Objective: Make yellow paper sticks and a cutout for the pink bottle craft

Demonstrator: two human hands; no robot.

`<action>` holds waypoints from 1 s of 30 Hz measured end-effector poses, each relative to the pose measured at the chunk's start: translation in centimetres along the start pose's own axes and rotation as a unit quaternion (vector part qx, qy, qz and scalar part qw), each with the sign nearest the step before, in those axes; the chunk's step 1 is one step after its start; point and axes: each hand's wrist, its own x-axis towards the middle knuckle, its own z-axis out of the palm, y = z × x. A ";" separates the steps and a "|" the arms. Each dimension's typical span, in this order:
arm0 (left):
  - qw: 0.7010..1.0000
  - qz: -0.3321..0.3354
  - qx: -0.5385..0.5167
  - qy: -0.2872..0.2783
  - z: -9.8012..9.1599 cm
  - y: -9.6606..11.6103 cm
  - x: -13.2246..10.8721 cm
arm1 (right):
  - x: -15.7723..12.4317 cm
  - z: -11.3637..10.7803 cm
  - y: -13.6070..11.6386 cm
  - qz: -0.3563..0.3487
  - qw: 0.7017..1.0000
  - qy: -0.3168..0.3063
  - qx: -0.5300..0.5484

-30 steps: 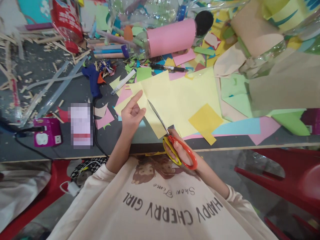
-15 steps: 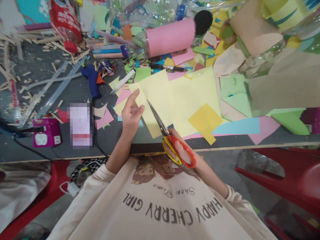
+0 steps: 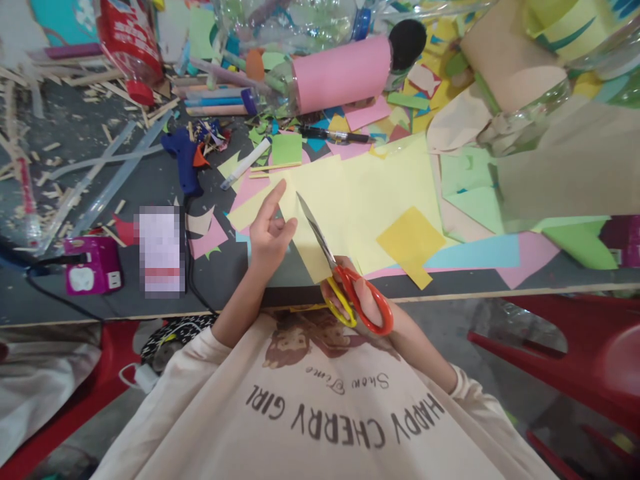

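Observation:
My right hand [image 3: 367, 300] holds scissors [image 3: 317, 230] with red and yellow handles, its fingers through the loops. The blades point up and left and lie along a cut in a pale yellow sheet of paper [image 3: 320, 200]. At the sheet's left side, my left hand [image 3: 270, 240] grips the paper, thumb and index finger near the scissor tips. Part of that grip is hidden. Right of the blades, another pale yellow sheet [image 3: 395, 193] lies flat, with a darker yellow paper piece [image 3: 410, 240] on it.
A blue glue gun [image 3: 183, 157], a white marker [image 3: 246, 163] and a black pen [image 3: 337, 135] lie beyond my hands. Behind them rest a pink-wrapped bottle [image 3: 343, 73] and a red-labelled bottle [image 3: 131, 47]. A purple box [image 3: 94, 265] stands left, beside a cable. Red chairs [image 3: 560, 360] flank me.
My left hand and the yellow sheet have shifted slightly right and toward me. The scissor handles have spread a little wider, and the tips have moved slightly up.

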 end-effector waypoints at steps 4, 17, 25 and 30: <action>1.000 0.003 -0.001 0.001 0.1 -0.2 0.1 | 0.5 0.1 1.0 -0.011 0.997 -0.013 0.080; 0.998 -0.012 -0.063 -0.012 -0.3 -0.1 0.6 | 0.9 0.8 1.9 -0.023 0.995 0.020 0.099; 0.998 -0.012 -0.061 -0.013 -0.2 -0.2 0.5 | 0.8 1.1 1.1 -0.024 0.997 0.020 0.074; 0.998 -0.015 -0.058 -0.033 0.2 0.0 0.2 | 0.3 0.5 1.0 -0.001 0.999 0.005 0.034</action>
